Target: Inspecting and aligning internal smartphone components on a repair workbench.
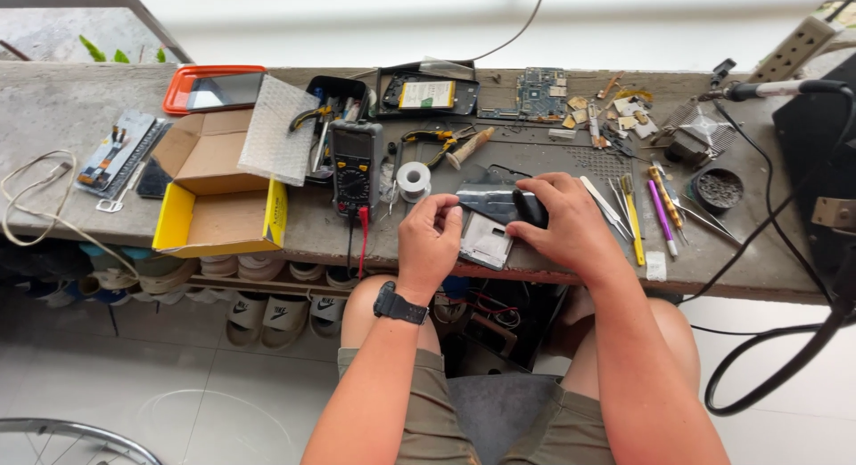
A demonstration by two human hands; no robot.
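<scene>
Left hand (430, 238) and right hand (562, 220) grip a dismantled phone (489, 217).

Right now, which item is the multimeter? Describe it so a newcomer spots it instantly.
Start at the yellow cardboard box on the left of the concrete bench. Just right of it, left of the left hand, lies the multimeter: a dark upright slab with a screen above a round dial. It alone has red and black leads hanging over the bench edge.
</scene>
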